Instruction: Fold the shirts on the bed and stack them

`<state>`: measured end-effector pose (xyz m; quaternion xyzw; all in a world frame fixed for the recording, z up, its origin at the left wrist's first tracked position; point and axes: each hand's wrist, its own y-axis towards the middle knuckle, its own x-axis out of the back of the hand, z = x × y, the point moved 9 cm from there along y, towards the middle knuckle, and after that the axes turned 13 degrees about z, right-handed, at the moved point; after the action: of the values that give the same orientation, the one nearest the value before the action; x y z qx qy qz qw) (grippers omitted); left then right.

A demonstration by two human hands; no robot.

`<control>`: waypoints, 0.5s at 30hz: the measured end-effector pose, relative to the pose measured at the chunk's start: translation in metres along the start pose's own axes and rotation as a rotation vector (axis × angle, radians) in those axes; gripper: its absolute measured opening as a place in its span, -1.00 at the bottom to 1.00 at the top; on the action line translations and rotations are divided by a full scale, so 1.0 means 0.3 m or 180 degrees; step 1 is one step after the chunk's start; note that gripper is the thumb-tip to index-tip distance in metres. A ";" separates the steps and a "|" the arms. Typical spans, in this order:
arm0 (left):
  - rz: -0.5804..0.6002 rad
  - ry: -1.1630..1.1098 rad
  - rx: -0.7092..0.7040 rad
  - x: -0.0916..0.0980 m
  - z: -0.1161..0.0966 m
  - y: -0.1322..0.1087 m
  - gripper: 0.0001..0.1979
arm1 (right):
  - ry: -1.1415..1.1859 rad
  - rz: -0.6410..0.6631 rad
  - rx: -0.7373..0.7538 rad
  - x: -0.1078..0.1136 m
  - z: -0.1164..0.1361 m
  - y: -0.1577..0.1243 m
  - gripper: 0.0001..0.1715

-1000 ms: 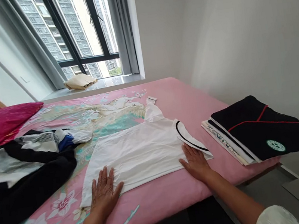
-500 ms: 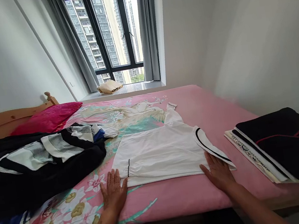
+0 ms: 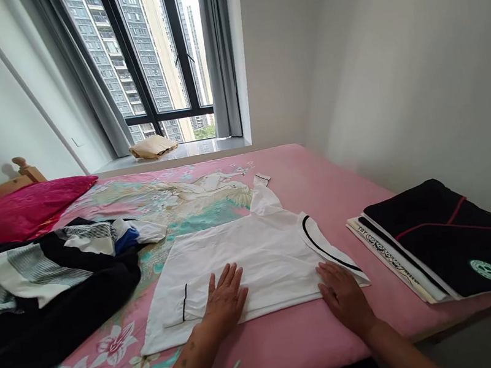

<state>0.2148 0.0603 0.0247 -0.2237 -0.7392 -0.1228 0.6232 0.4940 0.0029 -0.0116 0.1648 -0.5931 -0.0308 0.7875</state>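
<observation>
A white shirt (image 3: pixel 246 249) with black trim lies spread on the bed, its near side folded in. One sleeve with a black line points toward the window, and the collar with a black stripe is on the right. My left hand (image 3: pixel 226 296) rests flat on the near part of the shirt, fingers stretched out, right of a short black-edged cuff. Near the collar, my right hand (image 3: pixel 341 293) lies with fingers extended on the shirt's near right corner. Neither hand grips the cloth.
On the right of the bed (image 3: pixel 295 350) sits a stack of folded clothes (image 3: pixel 451 245), black on top. A loose heap of black and white clothes (image 3: pixel 56 282) lies on the left, with a magenta pillow (image 3: pixel 30 209) behind it. A beige folded bundle (image 3: pixel 153 147) sits on the windowsill.
My left hand has moved right from the shirt's left corner onto its near middle. My right hand stays near the collar end. The view has turned slightly right.
</observation>
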 end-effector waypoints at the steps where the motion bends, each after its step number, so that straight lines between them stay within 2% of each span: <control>1: 0.0042 0.0009 -0.0090 0.000 -0.028 0.040 -0.48 | 0.0050 -0.0070 0.0065 0.013 0.009 -0.007 -0.54; 4: 0.0124 0.0046 -0.0335 -0.011 -0.088 0.136 -0.48 | 0.0159 -0.0211 0.0271 0.053 0.045 -0.014 -0.61; 7: 0.0273 0.0062 -0.0363 -0.057 -0.097 0.199 -0.46 | 0.0214 -0.0126 0.0504 0.079 0.093 0.033 -0.63; 11: 0.0422 0.0017 -0.0235 -0.130 -0.069 0.239 -0.41 | 0.0296 0.0419 0.0635 0.060 0.167 0.198 -0.57; 15: 0.0572 -0.0042 -0.0323 -0.141 -0.056 0.253 -0.37 | 0.0557 0.0931 0.0827 -0.006 0.298 0.384 -0.52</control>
<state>0.2712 0.1110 -0.0208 -0.3212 -0.7131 -0.1022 0.6147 0.3921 0.0921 0.0425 0.1791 -0.5391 0.1750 0.8042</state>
